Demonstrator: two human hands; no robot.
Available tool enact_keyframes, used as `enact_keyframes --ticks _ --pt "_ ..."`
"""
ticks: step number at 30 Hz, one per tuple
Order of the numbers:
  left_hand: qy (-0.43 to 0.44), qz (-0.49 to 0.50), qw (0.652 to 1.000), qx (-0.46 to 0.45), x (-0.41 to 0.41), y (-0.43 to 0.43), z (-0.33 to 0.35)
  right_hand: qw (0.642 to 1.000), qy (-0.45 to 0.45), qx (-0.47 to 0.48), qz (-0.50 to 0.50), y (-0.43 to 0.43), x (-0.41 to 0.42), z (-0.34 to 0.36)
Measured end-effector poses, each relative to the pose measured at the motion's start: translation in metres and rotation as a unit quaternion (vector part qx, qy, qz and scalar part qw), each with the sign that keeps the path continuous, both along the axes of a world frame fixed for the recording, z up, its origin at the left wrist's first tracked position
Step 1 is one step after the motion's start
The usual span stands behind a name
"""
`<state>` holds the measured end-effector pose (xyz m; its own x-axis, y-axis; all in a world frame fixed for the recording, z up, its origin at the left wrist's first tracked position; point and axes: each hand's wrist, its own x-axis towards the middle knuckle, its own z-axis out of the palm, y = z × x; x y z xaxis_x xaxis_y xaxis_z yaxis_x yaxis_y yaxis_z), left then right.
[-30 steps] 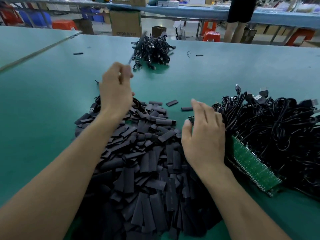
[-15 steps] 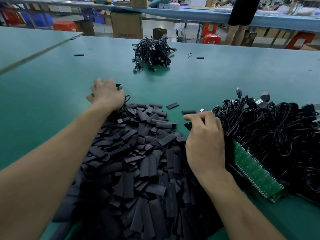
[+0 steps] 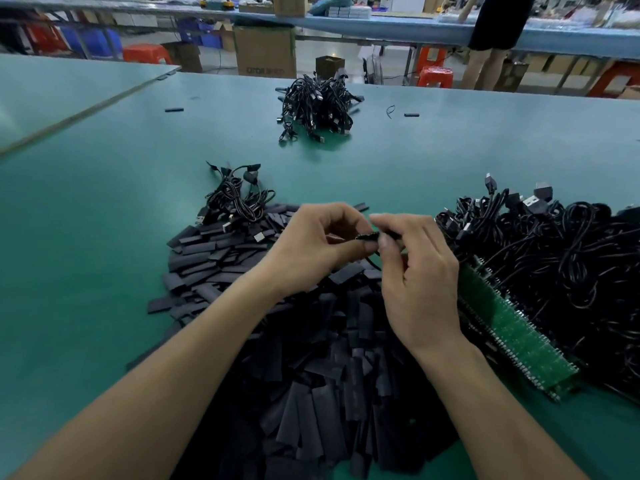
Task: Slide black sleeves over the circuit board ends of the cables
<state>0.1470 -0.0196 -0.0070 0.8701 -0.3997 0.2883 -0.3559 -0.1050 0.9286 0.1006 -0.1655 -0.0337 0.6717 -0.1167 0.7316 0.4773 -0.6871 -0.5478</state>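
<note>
A large heap of flat black sleeves [image 3: 311, 358] covers the green table in front of me. To the right lies a tangle of black cables [image 3: 554, 258] with a row of green circuit boards [image 3: 512, 330] along its near edge. Above the sleeves my left hand [image 3: 311, 251] and my right hand [image 3: 415, 271] meet. Together they pinch a small dark piece [image 3: 367, 236], from which a thin black cable hangs down. Whether that piece is a sleeve, a board end or both is unclear.
A few cables [image 3: 239, 199] lie at the far edge of the sleeve heap. A bigger bundle of cables [image 3: 317, 109] sits farther back. Loose sleeves [image 3: 411, 115] dot the far table. Boxes, stools and a standing person [image 3: 491, 36] are beyond the table.
My left hand came back from the far left of the heap, leaving a cable there. My right hand lifted off the cable pile, and both now meet on one small piece.
</note>
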Motion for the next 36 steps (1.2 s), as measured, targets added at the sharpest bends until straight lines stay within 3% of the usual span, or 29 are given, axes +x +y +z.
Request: enact_keyframes --ticks 7,19,31,36 --pt "0.028 0.036 0.998 -0.039 0.003 0.002 -0.008 0.997 0.073 -0.028 0.003 -0.002 0.005 -0.003" --pt "0.055 -0.019 0.998 -0.03 0.006 0.013 0.001 0.997 0.055 0.026 0.055 -0.006 0.005 -0.002" --pt "0.063 -0.071 0.996 0.003 0.005 0.021 0.008 0.979 0.105 0.077 0.154 -0.011 0.005 0.002" --pt "0.059 -0.056 0.997 -0.017 0.007 0.018 0.005 0.99 0.062 0.066 0.108 -0.005 0.004 0.004"
